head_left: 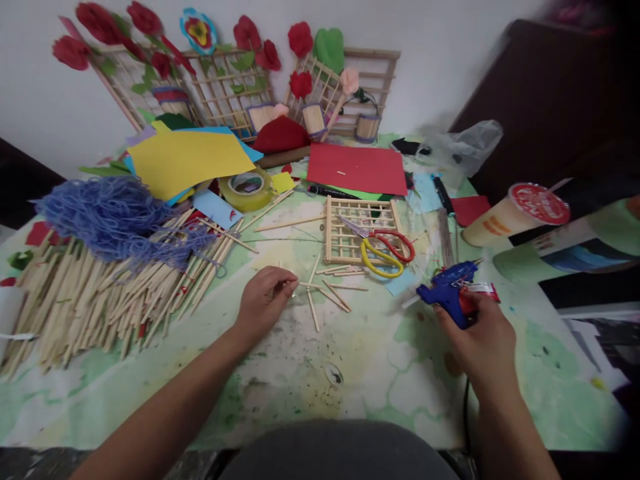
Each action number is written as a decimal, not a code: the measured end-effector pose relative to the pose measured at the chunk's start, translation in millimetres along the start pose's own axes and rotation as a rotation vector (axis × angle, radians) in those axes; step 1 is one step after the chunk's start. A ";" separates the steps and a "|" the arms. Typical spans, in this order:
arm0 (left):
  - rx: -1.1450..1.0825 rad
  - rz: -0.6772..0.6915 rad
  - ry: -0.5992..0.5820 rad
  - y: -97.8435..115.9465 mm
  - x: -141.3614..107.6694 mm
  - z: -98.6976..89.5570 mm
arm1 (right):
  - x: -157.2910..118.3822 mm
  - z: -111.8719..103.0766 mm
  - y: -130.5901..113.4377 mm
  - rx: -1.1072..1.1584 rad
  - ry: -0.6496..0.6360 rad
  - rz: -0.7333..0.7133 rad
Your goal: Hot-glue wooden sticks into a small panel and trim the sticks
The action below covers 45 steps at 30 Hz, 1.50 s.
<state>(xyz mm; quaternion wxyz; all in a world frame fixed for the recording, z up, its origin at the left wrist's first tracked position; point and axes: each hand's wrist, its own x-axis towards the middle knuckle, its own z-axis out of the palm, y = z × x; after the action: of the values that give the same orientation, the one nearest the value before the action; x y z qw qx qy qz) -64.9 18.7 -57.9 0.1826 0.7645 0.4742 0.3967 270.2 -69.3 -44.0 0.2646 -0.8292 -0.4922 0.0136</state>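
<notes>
Head view, glue gun (447,292) in right grip (486,337), stick (310,285) jutting from left grip (265,300)

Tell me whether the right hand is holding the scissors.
No, the right hand holds a blue glue gun, while the scissors lie partly across the small wooden lattice.

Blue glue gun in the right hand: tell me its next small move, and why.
Probably swing the blue glue gun round toward the thin stick by the left hand. The right hand holds the gun well apart from that stick, with its nozzle pointing away, while the left hand appears to pinch the stick's end.
</notes>
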 end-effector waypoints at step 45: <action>0.464 0.613 -0.461 57.0 147.1 51.1 | -7.1 -25.8 -24.8 1.131 0.446 -0.042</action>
<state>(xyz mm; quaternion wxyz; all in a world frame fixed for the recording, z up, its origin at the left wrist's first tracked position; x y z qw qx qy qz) 42.7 124.1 11.6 -0.0192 0.9588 0.2491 0.1349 253.8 -76.8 -12.3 0.7611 -0.5330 -0.3575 0.0936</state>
